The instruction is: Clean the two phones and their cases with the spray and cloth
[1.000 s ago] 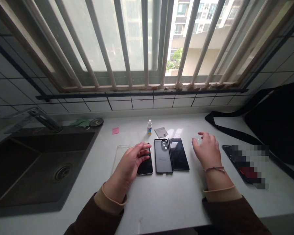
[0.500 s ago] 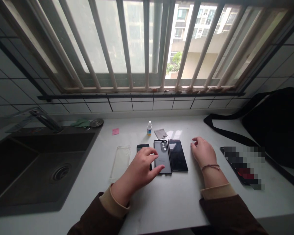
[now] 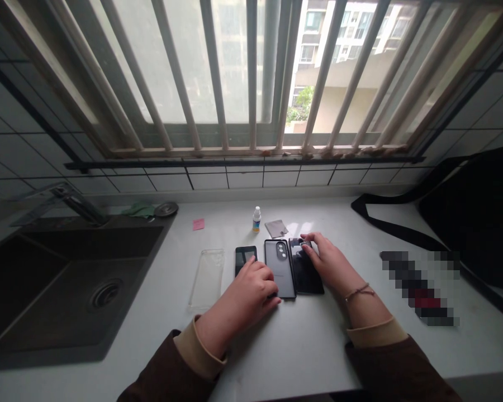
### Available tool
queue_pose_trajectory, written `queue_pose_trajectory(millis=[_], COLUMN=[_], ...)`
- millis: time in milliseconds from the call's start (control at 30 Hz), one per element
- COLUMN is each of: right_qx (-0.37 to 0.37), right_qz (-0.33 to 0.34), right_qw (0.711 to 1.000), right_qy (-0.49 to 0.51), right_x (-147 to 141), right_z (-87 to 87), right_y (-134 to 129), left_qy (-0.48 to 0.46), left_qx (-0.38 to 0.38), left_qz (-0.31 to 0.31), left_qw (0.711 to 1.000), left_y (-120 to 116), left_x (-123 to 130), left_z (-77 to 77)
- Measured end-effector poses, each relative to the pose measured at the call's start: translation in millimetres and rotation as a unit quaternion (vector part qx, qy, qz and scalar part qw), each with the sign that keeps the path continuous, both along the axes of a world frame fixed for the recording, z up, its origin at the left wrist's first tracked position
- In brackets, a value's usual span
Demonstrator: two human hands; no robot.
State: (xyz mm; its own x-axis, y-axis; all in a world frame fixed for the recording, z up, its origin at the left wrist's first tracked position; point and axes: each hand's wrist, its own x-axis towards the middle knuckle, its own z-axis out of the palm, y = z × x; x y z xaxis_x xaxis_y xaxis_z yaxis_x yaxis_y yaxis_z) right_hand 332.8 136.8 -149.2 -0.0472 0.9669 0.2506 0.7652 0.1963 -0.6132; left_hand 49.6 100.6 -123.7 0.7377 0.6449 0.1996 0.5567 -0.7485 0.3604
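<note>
My left hand [image 3: 255, 285] lies over the lower part of a small dark phone [image 3: 243, 258]. Its index finger reaches onto the screen, while the thumb is by the lower edge of a grey-backed phone in a black rim or case [image 3: 280, 273], camera side up. What the curled fingers touch underneath is hidden. My right hand [image 3: 327, 258] is over the upper right of a dark, glossy phone [image 3: 308, 276], thumb and fingers apart, nothing lifted. The two larger phones lie side by side. A clear phone case [image 3: 207, 280] lies left of them.
Behind the phones are a small white bottle [image 3: 256, 220], a grey cloth [image 3: 276, 228] and a pink paper note [image 3: 198, 224]. A sink [image 3: 104, 349] with a tap is at the left. A blurred-out item [image 3: 421, 287] and a black bag [image 3: 473, 218] with a strap are at the right.
My right hand has moved left from the bare counter onto the dark glossy phone. My left hand has lowered and its fingers have curled in, uncovering more of the small phone.
</note>
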Motion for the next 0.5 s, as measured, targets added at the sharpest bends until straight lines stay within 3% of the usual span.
queue_pose_trajectory(millis=[500], right_qx=[-0.058], right_qz=[0.042], right_qw=[0.997], right_qy=[0.018], right_x=[-6.3], right_z=[-1.3], right_y=[1.6], left_qy=[-0.001], left_qx=[-0.031], left_qz=[0.009], left_qw=[0.999], left_y=[-4.1], left_x=[5.8], left_z=[5.5])
